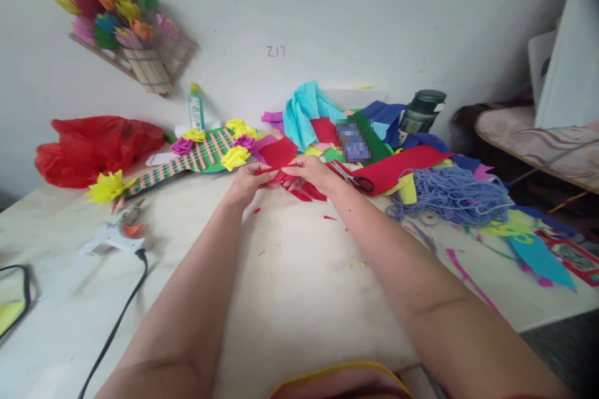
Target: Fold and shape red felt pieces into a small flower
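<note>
My left hand (250, 184) and my right hand (309, 173) meet over the middle of the table, both closed on a small piece of red paper (274, 176). Fingers of both hands pinch it from either side, so part of it is hidden. Just below my right hand lie cut red paper pieces (309, 193). Behind my hands rests a larger red sheet (277, 151). Scissors with black handles (358, 182) lie right of my right hand, partly on a long red strip (407, 165).
A glue gun (116, 234) with a black cord stands at the left. Behind it lies a guitar-shaped craft (187, 162) with paper flowers. A red plastic bag (93, 149), a glue bottle (196, 109), a blue yarn heap (458, 193) and a dark green jar (422, 115) are also here.
</note>
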Demonstrator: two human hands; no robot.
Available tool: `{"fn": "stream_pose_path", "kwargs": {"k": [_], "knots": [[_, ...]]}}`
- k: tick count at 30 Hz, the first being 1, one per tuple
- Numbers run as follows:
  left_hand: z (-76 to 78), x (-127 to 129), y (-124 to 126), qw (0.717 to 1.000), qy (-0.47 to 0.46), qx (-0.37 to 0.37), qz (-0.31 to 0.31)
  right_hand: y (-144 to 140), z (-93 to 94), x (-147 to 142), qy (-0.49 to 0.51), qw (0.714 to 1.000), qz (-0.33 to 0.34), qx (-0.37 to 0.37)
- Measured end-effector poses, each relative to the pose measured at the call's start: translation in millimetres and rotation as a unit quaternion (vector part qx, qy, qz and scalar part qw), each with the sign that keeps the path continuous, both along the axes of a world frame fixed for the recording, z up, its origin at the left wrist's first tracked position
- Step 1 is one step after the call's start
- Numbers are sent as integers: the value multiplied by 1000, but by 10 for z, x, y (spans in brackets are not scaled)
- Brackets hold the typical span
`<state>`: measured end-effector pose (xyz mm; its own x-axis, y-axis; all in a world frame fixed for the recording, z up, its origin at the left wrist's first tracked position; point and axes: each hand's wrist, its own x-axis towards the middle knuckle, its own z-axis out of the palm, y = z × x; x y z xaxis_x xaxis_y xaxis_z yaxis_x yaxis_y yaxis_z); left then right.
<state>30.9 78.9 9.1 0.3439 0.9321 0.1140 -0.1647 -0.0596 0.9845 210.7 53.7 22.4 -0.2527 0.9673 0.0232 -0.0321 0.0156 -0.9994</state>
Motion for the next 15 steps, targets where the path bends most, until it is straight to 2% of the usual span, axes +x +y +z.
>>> {"fn": "stream_pose_path", "kwargs": {"k": [9,15], "knots": [[-21,29,32,999,21,20,21,-12,32,2,-12,1000,-15,-9],[-9,16,4,999,35,4,-13,1,1,-47,3,999,-39,-10]]}}
